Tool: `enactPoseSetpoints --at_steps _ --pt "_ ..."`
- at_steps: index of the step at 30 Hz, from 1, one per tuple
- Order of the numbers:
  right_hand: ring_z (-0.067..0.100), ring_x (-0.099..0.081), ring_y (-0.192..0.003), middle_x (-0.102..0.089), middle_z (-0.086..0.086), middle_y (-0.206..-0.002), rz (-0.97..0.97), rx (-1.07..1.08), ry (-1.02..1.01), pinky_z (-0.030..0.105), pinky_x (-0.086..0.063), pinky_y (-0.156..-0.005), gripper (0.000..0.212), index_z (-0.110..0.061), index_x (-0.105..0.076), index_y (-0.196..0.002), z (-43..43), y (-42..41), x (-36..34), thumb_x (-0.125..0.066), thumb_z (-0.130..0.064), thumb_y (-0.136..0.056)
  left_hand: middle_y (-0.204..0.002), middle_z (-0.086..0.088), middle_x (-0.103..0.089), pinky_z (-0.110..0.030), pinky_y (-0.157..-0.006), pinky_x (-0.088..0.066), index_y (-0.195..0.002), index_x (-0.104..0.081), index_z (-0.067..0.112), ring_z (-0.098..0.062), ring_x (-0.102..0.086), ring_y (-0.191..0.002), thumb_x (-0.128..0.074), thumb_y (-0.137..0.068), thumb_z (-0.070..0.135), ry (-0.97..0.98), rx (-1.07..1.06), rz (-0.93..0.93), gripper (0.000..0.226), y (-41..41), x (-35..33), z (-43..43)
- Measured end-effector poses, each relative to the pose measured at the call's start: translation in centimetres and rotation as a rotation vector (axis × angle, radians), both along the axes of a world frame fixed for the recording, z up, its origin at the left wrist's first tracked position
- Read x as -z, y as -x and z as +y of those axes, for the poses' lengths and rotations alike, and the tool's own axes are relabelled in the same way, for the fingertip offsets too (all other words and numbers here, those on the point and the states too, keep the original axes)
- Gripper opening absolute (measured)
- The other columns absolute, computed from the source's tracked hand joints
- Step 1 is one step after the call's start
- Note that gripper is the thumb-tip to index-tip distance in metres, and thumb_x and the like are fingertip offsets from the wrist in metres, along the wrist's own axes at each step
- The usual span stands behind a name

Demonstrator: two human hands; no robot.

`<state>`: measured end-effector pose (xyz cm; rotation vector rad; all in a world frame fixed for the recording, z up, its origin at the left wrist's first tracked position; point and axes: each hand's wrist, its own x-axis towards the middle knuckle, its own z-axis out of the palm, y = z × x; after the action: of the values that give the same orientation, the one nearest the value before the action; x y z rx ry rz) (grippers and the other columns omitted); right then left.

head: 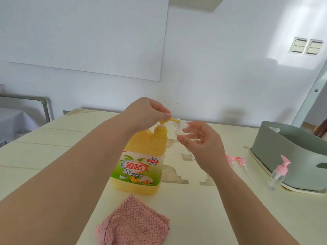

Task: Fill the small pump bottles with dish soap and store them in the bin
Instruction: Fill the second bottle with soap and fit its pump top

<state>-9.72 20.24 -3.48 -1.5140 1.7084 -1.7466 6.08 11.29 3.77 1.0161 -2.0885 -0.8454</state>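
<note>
A large yellow dish soap bottle (pixel 141 161) with a green label stands at the table's middle. My left hand (pixel 146 112) rests on top of its yellow pump head, fingers closed over it. My right hand (pixel 200 142) holds a small clear bottle (pixel 181 129) without a cap, tilted so its mouth meets the pump spout. Two loose pink pump heads (pixel 236 159) with tubes lie on the table to the right. A small clear bottle with a pink pump (pixel 279 172) stands beside the grey-green bin (pixel 290 152).
A folded pink cloth (pixel 132 225) lies near the table's front edge, in front of the soap bottle. The bin sits on a pale tray at the right edge. A metal rail and a covered table stand at the far left.
</note>
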Motion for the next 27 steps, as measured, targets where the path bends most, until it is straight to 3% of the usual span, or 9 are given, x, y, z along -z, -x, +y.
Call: enactPoseSetpoints --at_steps 10,12,16,23,27 --pt "0.001 -0.066 -0.082 -0.069 -0.011 -0.096 -0.008 0.002 -0.015 0.021 -0.053 -0.072 0.032 -0.028 -0.063 -0.100 0.1 0.0 0.1 -0.082 -0.025 -0.074 -0.086 0.022 -0.061 -0.017 -0.064 -0.034 -0.091 -0.069 0.034 0.002 -0.051 -0.083 -0.064 -0.086 0.038 0.025 -0.008 -0.044 0.008 0.1 0.5 0.2" --pt "0.003 -0.067 -0.084 -0.070 -0.012 -0.097 0.001 -0.004 -0.017 0.022 -0.054 -0.073 0.031 -0.030 -0.062 -0.099 0.1 0.0 0.0 -0.082 -0.025 -0.074 -0.091 0.021 -0.063 -0.020 -0.071 -0.036 -0.096 -0.070 0.034 0.001 -0.053 -0.089 -0.063 -0.086 0.040 -0.008 0.019 -0.029 0.013 -0.2 0.5 0.1" --pt "0.002 -0.066 -0.083 -0.069 -0.011 -0.097 -0.001 -0.015 0.010 0.011 -0.049 -0.067 0.030 -0.032 -0.060 -0.096 0.0 -0.1 -0.6 -0.080 -0.023 -0.076 -0.105 0.015 -0.063 -0.026 -0.082 -0.032 -0.107 -0.069 0.036 -0.008 -0.053 -0.101 -0.059 -0.087 0.044 -0.111 0.053 0.027 0.023 -0.8 0.1 0.0" --pt "-0.001 -0.065 -0.080 -0.069 -0.011 -0.099 -0.016 -0.017 0.014 0.008 -0.047 -0.065 0.032 -0.025 -0.062 -0.102 -0.2 -0.1 -0.9 -0.080 -0.024 -0.076 -0.093 0.021 -0.061 -0.015 -0.064 -0.032 -0.100 -0.069 0.039 -0.001 -0.053 -0.088 -0.054 -0.093 0.036 -0.093 0.038 0.075 0.017 -0.7 0.3 0.2" --pt "-0.002 -0.064 -0.079 -0.069 -0.010 -0.098 -0.029 -0.019 0.015 0.009 -0.048 -0.065 0.030 -0.029 -0.061 -0.098 -0.2 -0.1 -0.6 -0.080 -0.023 -0.076 -0.093 0.022 -0.060 -0.022 -0.076 -0.034 -0.098 -0.070 0.038 -0.004 -0.051 -0.091 -0.057 -0.091 0.036 -0.058 0.004 0.090 0.015 -0.3 0.7 0.2"
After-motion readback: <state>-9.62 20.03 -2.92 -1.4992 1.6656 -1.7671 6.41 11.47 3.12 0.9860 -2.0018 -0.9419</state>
